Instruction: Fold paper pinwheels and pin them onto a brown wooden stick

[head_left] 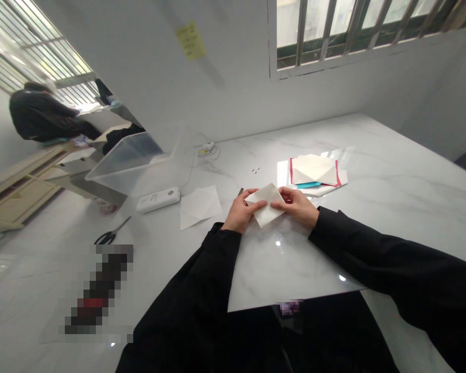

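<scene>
Between my two hands is a small folded piece of cream paper point(267, 210), held tilted just above the marble-patterned table. My left hand point(241, 210) grips its left side, thumb lying on top and fingers behind. On the other side my right hand point(297, 207) pinches it the same way, thumb pressed on the upper face. A creased white sheet of paper point(200, 206) lies flat to the left of my left hand. Beyond my right hand sits a stack of folded papers point(314, 170), cream on top with red and blue ones underneath.
Several small shiny beads point(255, 170) lie beyond my hands. Left are a white power strip point(159, 200), a clear plastic bin point(130, 166), black-handled scissors point(111, 235) and a blurred-out dark object point(99, 290). A thin cable point(207, 150) lies by the wall. Another person point(42, 111) sits far left.
</scene>
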{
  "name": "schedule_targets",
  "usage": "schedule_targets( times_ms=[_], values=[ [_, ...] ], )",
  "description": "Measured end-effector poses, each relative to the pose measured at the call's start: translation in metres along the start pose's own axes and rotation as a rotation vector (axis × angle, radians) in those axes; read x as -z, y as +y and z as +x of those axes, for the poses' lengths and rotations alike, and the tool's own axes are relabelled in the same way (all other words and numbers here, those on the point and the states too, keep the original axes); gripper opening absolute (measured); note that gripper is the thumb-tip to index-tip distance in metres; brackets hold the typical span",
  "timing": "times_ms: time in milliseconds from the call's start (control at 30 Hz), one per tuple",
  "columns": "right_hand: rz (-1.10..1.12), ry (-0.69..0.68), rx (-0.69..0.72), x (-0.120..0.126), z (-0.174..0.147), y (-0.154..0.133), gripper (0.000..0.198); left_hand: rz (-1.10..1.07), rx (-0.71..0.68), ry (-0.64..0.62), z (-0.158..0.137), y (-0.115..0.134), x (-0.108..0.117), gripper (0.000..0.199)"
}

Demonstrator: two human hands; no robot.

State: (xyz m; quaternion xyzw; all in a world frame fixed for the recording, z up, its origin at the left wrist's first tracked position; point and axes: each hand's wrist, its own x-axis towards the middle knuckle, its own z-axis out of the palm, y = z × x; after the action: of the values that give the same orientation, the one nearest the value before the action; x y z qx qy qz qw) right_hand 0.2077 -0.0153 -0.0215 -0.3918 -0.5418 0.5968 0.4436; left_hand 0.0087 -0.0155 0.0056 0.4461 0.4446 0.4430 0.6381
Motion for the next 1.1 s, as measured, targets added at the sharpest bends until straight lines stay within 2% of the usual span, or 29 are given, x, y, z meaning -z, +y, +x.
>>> schedule_targets(
  times_ms=[233,367,500,900,1100],
  values=[
    [-0.017,0.009,0.013,0.0,-0.001,-0.001,0.046,0.046,0.005,-0.017,0.002,-0.001,0.005,0.075],
    [-0.052,-0.053,0.024,0.0,-0.001,-0.003,0.049,0.096,-0.02,-0.01,0.005,-0.006,0.007,0.071],
    [-0.149,-0.096,0.091,-0.001,-0.001,-0.007,0.052,0.13,-0.037,-0.02,0.006,-0.007,0.007,0.069],
    [-0.062,0.013,0.037,-0.003,-0.005,-0.013,0.043,0.172,-0.052,-0.09,-0.002,0.002,0.003,0.057],
    [-0.052,0.019,0.013,-0.001,-0.004,-0.014,0.043,0.201,-0.044,-0.107,-0.004,0.004,0.001,0.055]
  ],
)
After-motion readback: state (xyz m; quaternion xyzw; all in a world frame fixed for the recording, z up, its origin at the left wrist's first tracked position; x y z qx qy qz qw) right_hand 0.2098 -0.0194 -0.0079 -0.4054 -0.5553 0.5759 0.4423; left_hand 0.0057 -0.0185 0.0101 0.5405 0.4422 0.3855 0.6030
